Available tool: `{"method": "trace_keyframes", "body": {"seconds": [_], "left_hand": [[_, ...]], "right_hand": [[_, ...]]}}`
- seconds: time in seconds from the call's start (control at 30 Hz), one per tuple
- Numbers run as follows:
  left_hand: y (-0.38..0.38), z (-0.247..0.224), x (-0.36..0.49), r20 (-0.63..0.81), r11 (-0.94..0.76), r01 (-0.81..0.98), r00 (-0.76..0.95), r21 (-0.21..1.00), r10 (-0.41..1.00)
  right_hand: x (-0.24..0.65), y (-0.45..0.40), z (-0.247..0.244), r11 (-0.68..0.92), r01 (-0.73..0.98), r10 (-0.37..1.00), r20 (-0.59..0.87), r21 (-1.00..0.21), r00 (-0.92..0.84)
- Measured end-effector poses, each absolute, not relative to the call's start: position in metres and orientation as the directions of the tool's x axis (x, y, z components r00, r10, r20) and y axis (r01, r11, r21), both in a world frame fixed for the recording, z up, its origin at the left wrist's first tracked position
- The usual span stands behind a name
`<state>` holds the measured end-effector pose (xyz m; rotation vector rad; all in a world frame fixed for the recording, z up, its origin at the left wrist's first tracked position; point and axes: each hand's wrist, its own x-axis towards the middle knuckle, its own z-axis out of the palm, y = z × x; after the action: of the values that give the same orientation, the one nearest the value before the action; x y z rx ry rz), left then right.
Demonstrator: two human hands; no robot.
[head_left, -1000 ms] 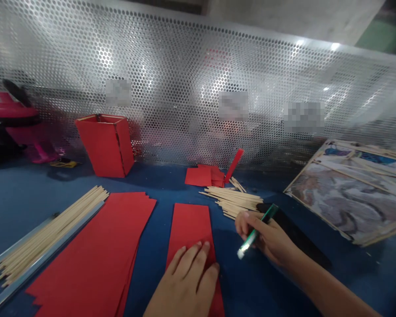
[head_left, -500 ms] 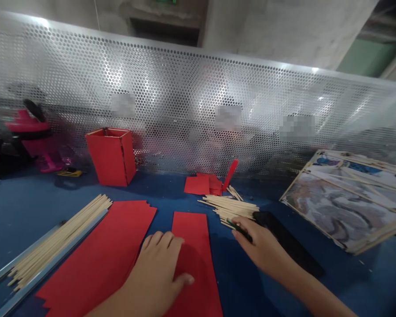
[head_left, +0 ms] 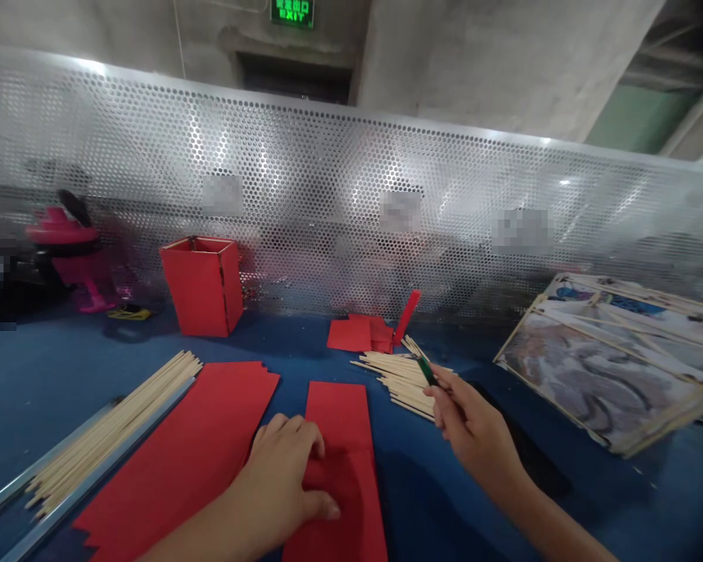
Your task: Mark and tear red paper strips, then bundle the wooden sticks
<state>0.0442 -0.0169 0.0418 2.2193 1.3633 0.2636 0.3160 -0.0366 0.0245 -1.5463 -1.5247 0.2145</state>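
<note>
My left hand (head_left: pixel 284 464), loosely bent and gripping nothing, is over the narrow red strip (head_left: pixel 350 421); I cannot tell whether it touches. Right of the strip, my right hand (head_left: pixel 474 425) pinches a green pencil (head_left: pixel 426 371), near wooden sticks (head_left: pixel 397 380). Left of the strip lie red sheets (head_left: pixel 181 453).

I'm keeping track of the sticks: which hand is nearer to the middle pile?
Right. The right hand is by the right end of the middle pile; the left hand is farther off, to its near left, over the narrow red paper.
</note>
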Motion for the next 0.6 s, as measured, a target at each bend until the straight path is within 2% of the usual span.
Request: {"method": "trace_keyframes", "body": {"seconds": [0.13,0.23,0.3,0.43,0.6], "left_hand": [[-0.018,0.042,0.043,-0.130,-0.308,0.767,0.450,0.563,0.883],[-0.016,0.036,0.040,-0.078,-0.345,0.725,0.480,0.597,0.874],[-0.012,0.036,0.036,-0.039,-0.387,0.672,0.525,0.631,0.850],[0.002,0.055,0.021,-0.057,-0.382,0.623,0.567,0.683,0.822],[0.027,0.096,-0.026,-0.049,-0.396,0.686,0.532,0.611,0.845]], "right_hand": [[0.314,-0.033,0.031,0.165,0.304,0.892,0.274,-0.938,0.360],[0.312,-0.030,0.036,0.111,0.032,0.918,0.115,-0.993,0.380],[0.311,-0.028,0.038,0.118,-0.093,0.933,0.078,-0.989,0.352],[0.308,-0.028,0.040,0.149,-0.174,0.957,0.098,-0.974,0.272],[0.304,-0.033,0.045,0.100,-0.131,0.973,0.069,-0.986,0.222]]}}
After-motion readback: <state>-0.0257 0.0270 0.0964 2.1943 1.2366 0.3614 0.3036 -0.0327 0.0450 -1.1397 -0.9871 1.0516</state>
